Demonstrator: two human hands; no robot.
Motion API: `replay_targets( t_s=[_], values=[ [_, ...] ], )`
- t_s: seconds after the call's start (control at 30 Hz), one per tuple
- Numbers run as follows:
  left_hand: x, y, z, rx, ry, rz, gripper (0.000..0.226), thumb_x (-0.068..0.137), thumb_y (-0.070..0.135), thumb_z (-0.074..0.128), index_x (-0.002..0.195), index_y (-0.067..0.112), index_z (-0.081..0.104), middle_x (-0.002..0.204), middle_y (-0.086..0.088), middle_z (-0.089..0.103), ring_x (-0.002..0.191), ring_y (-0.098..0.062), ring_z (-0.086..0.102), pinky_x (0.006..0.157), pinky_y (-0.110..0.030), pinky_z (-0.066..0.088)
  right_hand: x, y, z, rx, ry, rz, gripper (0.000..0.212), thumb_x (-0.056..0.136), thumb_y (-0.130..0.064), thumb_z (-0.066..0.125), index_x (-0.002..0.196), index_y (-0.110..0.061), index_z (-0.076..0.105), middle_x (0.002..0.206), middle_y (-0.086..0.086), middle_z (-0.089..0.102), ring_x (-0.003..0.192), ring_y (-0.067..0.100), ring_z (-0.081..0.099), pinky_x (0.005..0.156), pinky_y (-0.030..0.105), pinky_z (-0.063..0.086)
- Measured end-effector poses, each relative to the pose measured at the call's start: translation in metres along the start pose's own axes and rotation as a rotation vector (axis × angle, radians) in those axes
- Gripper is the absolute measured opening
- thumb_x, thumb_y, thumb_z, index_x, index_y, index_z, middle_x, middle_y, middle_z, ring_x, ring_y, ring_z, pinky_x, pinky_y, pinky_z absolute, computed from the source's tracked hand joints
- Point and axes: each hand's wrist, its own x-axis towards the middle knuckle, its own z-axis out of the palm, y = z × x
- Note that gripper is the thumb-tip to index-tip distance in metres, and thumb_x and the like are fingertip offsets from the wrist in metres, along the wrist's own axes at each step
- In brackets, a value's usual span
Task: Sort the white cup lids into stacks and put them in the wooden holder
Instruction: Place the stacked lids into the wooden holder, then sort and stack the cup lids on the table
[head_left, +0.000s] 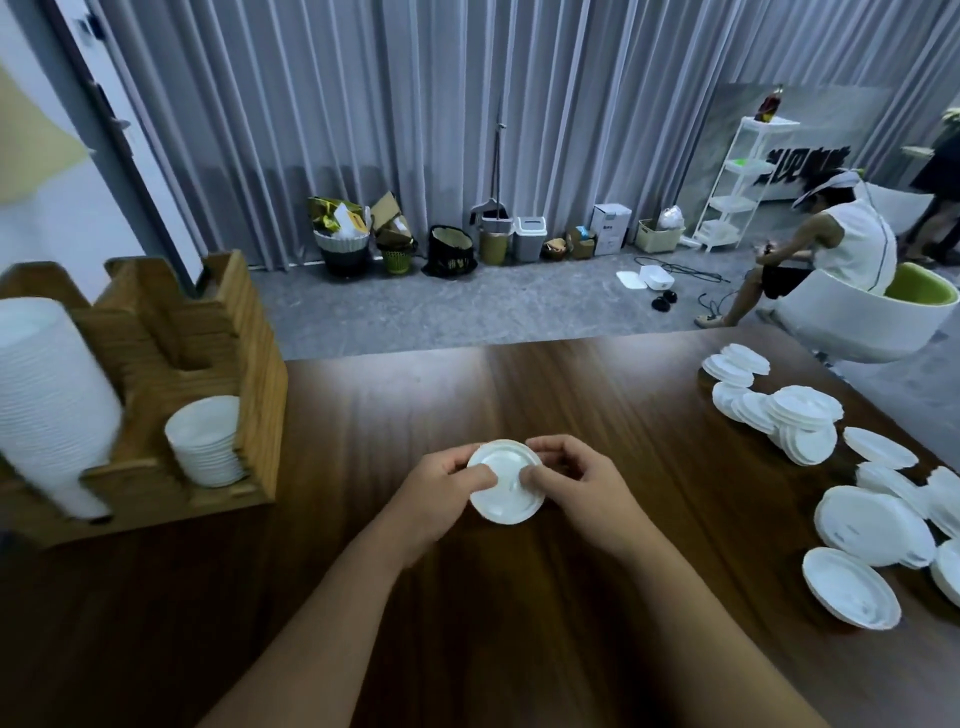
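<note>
Over the middle of the dark wooden table (519, 597), both hands hold a small stack of white cup lids (505, 496). My left hand (435, 491) grips its left rim, thumb on top. My right hand (576, 486) grips the right rim, thumb pressing the top. The wooden holder (244, 364) stands at the left; its front slot holds a stack of small lids (208, 441), and a tall stack of large lids (47, 405) fills the leftmost slot. Several loose lids (800, 415) and larger lids (878, 525) lie scattered at the right.
Beyond the table's far edge is grey floor with bins, boxes and baskets (452, 244) along a curtain. A person (831, 244) sits in a white and green chair (883, 317) at the back right, near a white shelf rack (737, 182).
</note>
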Motion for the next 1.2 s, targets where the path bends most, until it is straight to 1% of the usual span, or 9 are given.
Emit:
replay_targets(
  t_s=[0.13,0.2,0.27,0.4,0.7,0.87,1.0,1.1,1.2],
  values=[
    [-0.022,0.009,-0.032,-0.063,0.07,0.043,0.044,0.088,0.035,0.072,0.132,0.034,0.075,0.119,0.007,0.081,0.11,-0.019,0.077,0.099,-0.045,0.063,-0.002,-0.022,0.033,0.106,-0.022,-0.009,0.019,0.094,-0.003,0.079,0.111,-0.013,0.077,0.094,0.002,0.083,0.085,0.02,0.082,0.066,0.027,0.064],
    [-0.032,0.006,-0.047,-0.134,0.205,0.055,0.046,0.09,0.037,0.08,0.134,0.036,0.068,0.115,0.008,0.081,0.105,-0.013,0.078,0.087,-0.04,0.067,-0.002,-0.032,0.054,0.184,0.051,0.016,0.019,0.092,0.002,0.079,0.108,-0.006,0.074,0.092,0.008,0.082,0.079,0.023,0.082,0.06,0.028,0.064],
    [-0.043,0.002,-0.061,-0.189,0.277,0.06,0.035,0.094,0.027,0.082,0.125,0.034,0.067,0.107,0.007,0.082,0.098,-0.011,0.079,0.076,-0.035,0.067,-0.002,-0.037,0.074,0.224,0.08,0.051,0.018,0.092,0.0,0.08,0.107,-0.003,0.071,0.095,0.012,0.081,0.078,0.026,0.082,0.059,0.029,0.064],
    [-0.064,-0.002,-0.089,-0.194,0.407,0.071,0.024,0.097,0.012,0.076,0.116,0.026,0.07,0.096,0.006,0.082,0.093,-0.01,0.08,0.069,-0.032,0.066,-0.003,-0.047,0.109,0.2,-0.004,0.048,0.025,0.09,-0.016,0.088,0.105,-0.005,0.072,0.094,0.01,0.082,0.084,0.028,0.082,0.071,0.038,0.067],
    [-0.113,-0.002,-0.147,-0.299,0.625,0.151,0.023,0.093,0.039,0.083,0.114,0.033,0.076,0.106,0.013,0.082,0.102,-0.006,0.078,0.081,-0.028,0.065,-0.002,-0.075,0.184,0.367,-0.059,0.039,0.018,0.094,-0.007,0.082,0.11,-0.002,0.077,0.102,0.016,0.083,0.089,0.027,0.083,0.063,0.031,0.066],
    [-0.131,-0.006,-0.16,-0.526,0.549,0.089,0.027,0.098,0.033,0.079,0.119,0.047,0.069,0.108,0.006,0.082,0.099,-0.018,0.081,0.075,-0.031,0.066,0.0,-0.083,0.223,0.437,-0.096,0.048,0.02,0.093,-0.007,0.083,0.11,0.0,0.076,0.105,0.017,0.082,0.096,0.031,0.082,0.072,0.037,0.069],
    [-0.128,0.01,-0.176,-0.624,0.644,0.134,0.05,0.099,0.013,0.074,0.14,0.039,0.061,0.121,-0.01,0.078,0.097,-0.026,0.082,0.078,-0.037,0.068,0.01,-0.091,0.241,0.36,-0.201,-0.035,0.024,0.092,-0.018,0.084,0.113,-0.007,0.078,0.108,0.011,0.083,0.105,0.029,0.08,0.089,0.043,0.066],
    [-0.117,0.025,-0.193,-0.571,0.769,0.145,0.054,0.1,0.019,0.074,0.15,0.032,0.057,0.127,-0.007,0.072,0.092,-0.02,0.082,0.076,-0.034,0.068,0.02,-0.1,0.252,0.288,-0.213,-0.106,0.025,0.097,-0.034,0.077,0.117,-0.02,0.08,0.111,-0.003,0.082,0.106,0.017,0.079,0.086,0.034,0.064],
    [-0.103,0.038,-0.202,-0.527,0.835,0.105,0.056,0.1,0.031,0.077,0.152,0.031,0.056,0.129,-0.007,0.072,0.082,-0.015,0.082,0.066,-0.03,0.066,0.035,-0.104,0.26,0.3,-0.145,-0.078,0.023,0.106,-0.038,0.066,0.121,-0.026,0.079,0.116,-0.005,0.081,0.109,0.015,0.076,0.091,0.036,0.063]
  ],
)
